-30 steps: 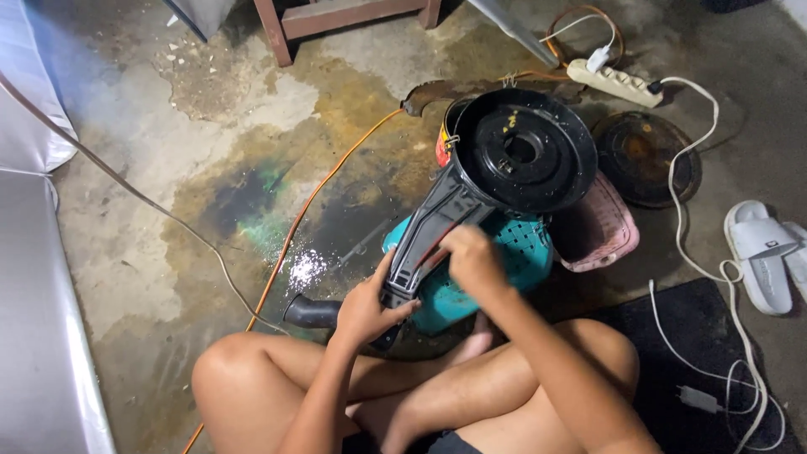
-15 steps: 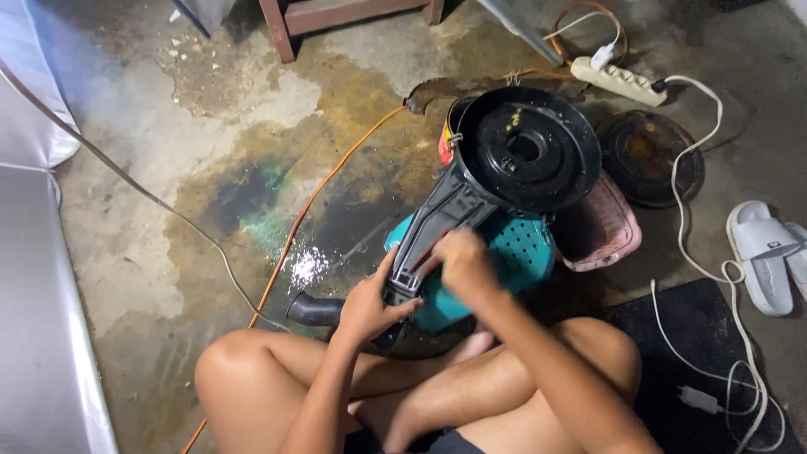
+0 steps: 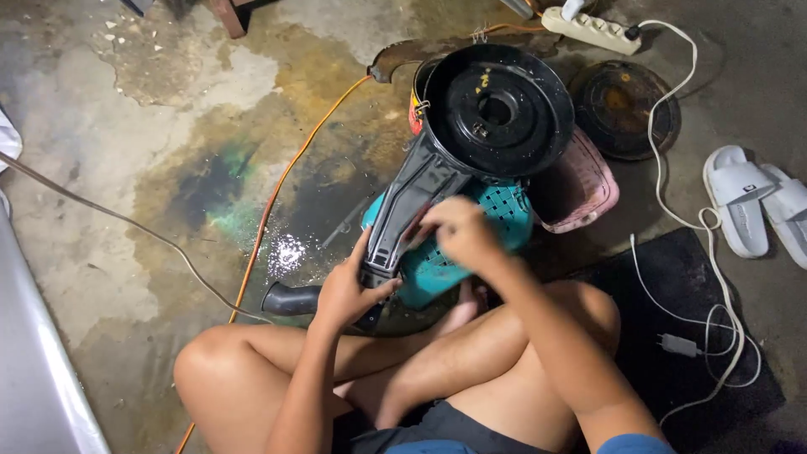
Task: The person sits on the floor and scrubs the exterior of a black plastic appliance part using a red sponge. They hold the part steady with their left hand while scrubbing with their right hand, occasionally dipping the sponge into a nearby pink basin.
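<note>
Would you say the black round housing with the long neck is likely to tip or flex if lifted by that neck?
Probably stiff: the black housing looks like moulded plastic. Likely top-heavy, since its wide round end overhangs the teal basket. The left hand steadies the narrow end, hinting it would tip.

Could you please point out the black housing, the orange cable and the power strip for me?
Black housing [image 3: 496,109], head view: on its round top face.
Orange cable [image 3: 282,181], head view: on its stretch crossing the stained floor.
Power strip [image 3: 588,29], head view: on its white body.
</note>
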